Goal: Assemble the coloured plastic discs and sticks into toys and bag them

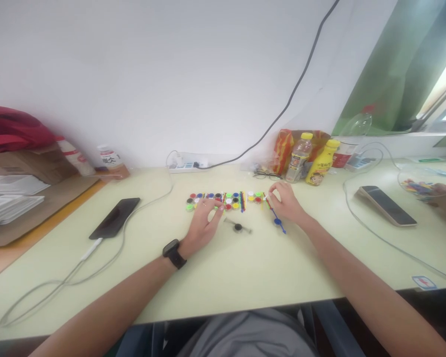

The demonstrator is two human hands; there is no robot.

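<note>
White wall behind pale desk; green curtain beside bright window, right.

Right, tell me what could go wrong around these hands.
The left hand covers part of the rows of coloured discs and might nudge them out of line. The right hand, near the blue pointer, could knock it. The separate black disc lies between the hands, where either might brush it.

Worn: black and grey

A black watch with a rounded rectangular case and a matching black band circles the arm just behind the left hand. Both forearms are bare, and the right hand is bare too. Below the near edge of the table, the person wears plain grey cloth, softly creased.
</note>
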